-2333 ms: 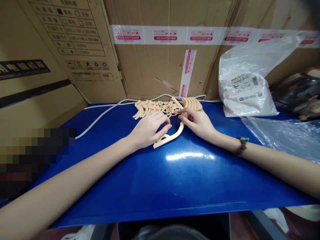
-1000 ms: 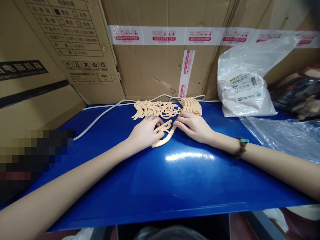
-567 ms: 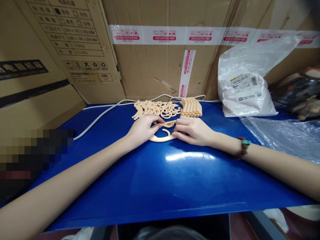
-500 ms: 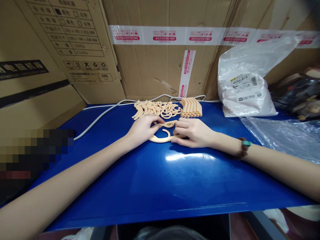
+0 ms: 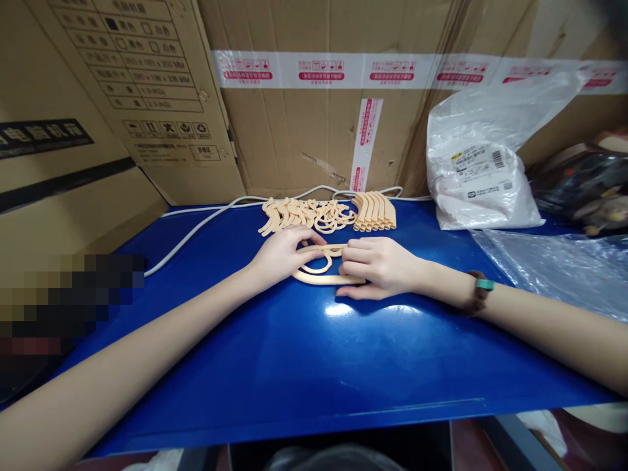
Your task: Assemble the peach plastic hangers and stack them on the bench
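Beige hanger parts (image 5: 307,277) held over the desk (image 5: 275,366); since 0.5 s ago the hook (image 5: 330,263) looks turned and the right thumb (image 5: 353,292) has dropped below the near bar (image 5: 326,280), so the hold seems mid-adjustment. Left hand (image 5: 277,255) at 9 o'clock, thumb and index pinching far bar (image 5: 335,247). Right hand (image 5: 383,266) at 3 o'clock, curled loosely round the bar ends. Nested hanger arms (image 5: 375,212), 1 o'clock.

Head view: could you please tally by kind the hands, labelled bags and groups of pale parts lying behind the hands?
Hands: 2 (left hand, right hand)
Labelled bag: 1
Pale groups: 3 (curved pieces, hooks, row)
Total: 6
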`<state>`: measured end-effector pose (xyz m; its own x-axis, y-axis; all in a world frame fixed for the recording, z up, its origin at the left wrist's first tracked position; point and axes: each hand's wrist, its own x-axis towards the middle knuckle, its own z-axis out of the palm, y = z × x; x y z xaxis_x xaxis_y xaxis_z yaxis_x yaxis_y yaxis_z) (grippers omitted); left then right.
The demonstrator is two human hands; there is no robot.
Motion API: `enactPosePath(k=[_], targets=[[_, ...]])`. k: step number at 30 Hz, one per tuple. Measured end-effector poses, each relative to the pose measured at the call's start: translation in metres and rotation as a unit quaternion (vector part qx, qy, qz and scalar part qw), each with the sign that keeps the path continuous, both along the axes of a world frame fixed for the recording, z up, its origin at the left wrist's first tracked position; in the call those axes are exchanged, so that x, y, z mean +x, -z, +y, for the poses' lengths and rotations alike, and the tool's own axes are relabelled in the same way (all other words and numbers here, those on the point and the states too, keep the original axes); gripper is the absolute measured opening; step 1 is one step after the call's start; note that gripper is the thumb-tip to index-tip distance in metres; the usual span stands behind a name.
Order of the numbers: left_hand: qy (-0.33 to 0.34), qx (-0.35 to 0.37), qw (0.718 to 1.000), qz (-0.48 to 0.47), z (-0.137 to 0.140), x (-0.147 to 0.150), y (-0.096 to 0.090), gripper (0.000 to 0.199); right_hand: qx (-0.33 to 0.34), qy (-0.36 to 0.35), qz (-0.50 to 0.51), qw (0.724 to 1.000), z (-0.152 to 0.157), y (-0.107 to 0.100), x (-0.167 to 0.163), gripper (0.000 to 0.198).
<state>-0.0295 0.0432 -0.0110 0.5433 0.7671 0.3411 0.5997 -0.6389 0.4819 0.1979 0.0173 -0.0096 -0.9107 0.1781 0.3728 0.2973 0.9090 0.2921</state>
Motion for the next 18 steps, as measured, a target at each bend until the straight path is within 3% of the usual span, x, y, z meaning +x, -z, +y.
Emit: enactPosePath(k=[3, 8, 13, 15, 18], targets=[[-0.042, 0.023, 0.999, 0.008, -0.002, -0.001, 0.0, 0.016, 0.008, -0.022, 0.001, 1.0, -0.002, 0.0, -0.001, 0.036], [-0.08, 0.08, 0.994, 0.003, 0.002, -0.005, -0.003, 0.013, -0.014, 0.021, 0.033, 0.999, 0.0, 0.001, -0.001, 0.033], [-0.228, 0.154, 0.961, 0.038, 0.017, -0.029, -0.014, 0.019, -0.026, 0.036, 0.036, 0.998, 0.001, 0.002, 0.0, 0.033], [-0.279, 0.116, 0.95, 0.083, 0.024, -0.044, -0.018, 0.016, -0.028, 0.037, 0.037, 0.998, 0.002, 0.002, 0.001, 0.034], [-0.326, -0.004, 0.938, 0.122, 0.033, -0.064, -0.026, 0.026, -0.024, 0.037, 0.039, 0.998, 0.002, 0.002, 0.0, 0.034]])
